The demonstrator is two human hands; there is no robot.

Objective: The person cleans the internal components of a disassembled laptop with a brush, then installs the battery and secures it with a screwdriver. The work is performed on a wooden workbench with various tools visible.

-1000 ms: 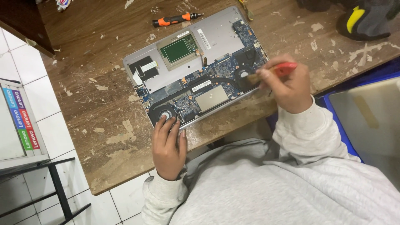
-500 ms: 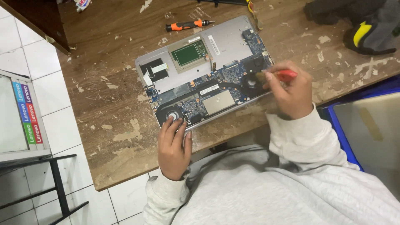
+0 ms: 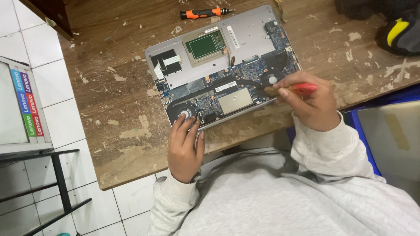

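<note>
Head view, looking down on a scarred wooden table (image 3: 109,87). At centre, an opened laptop (image 3: 245,39), underside up, boards and two fans bared, tilted so that its long side runs from 8 to 2 o'clock.

Left hand (image 3: 184,146) at 7 o'clock of the laptop: fingers spread and laid flat on the near edge, tips touching the rim beside the left fan (image 3: 184,114); gripping nothing, only pressing down.

Right hand (image 3: 313,105) at 4 o'clock: closed on a red-handled tool (image 3: 302,88), pinched pen-fashion between thumb and fingers. Pale tip aimed toward 9 o'clock, over the board just below the right fan (image 3: 272,80); whether touching or just above, impossible to tell.

Probably best done so: hold the tool low and shallow, stroke lightly, and steer clear of the thin flat cables and small connectors near the silver plate (image 3: 235,101). Press the left palm firmly so the shell does not skate on the rough wood. Rest the right wrist on the table edge for steadier, shorter movements.

Around it: an orange-and-black screwdriver (image 3: 205,13) at 12 o'clock, just beyond the far edge; a black-and-yellow object (image 3: 400,32) at 2 o'clock, well apart; a blue tray (image 3: 363,131) at 4 o'clock, off the table.
</note>
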